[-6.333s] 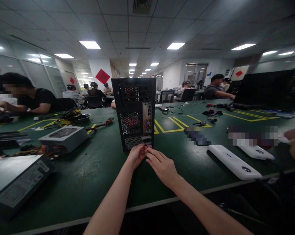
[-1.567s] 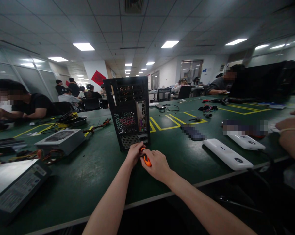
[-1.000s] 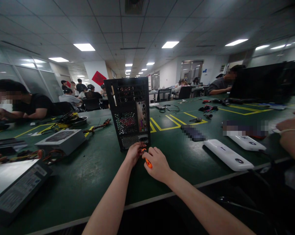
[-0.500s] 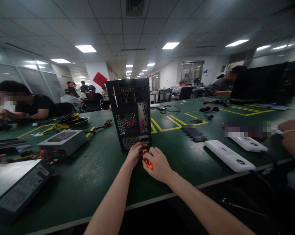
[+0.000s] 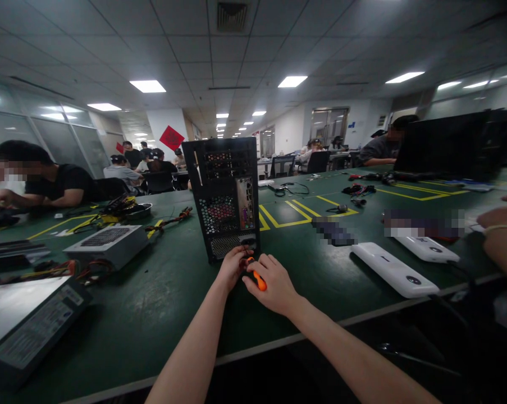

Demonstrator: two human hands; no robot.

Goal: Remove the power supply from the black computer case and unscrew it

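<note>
A black computer tower (image 5: 225,193) stands upright on the green table, its rear panel with ports and vents facing me. My right hand (image 5: 274,283) is closed around an orange-and-black screwdriver (image 5: 259,279) at the lower right of that panel. Close beside it, my left hand (image 5: 233,266) has its fingers pinched together at the bottom of the tower, around the screwdriver's front end. The screwdriver's tip is hidden behind my left fingers, and I cannot tell whether it touches a screw.
To the left lie a grey power supply (image 5: 110,245) with cables and a larger metal box (image 5: 36,320) with a label. White power banks (image 5: 392,268) and a dark phone (image 5: 334,231) lie to the right. A co-worker's hand (image 5: 503,233) rests at the right edge.
The orange handle has turned slightly in my right hand, and my right fingers have loosened and shifted on it. My left hand and the tower stay in nearly the same place.
</note>
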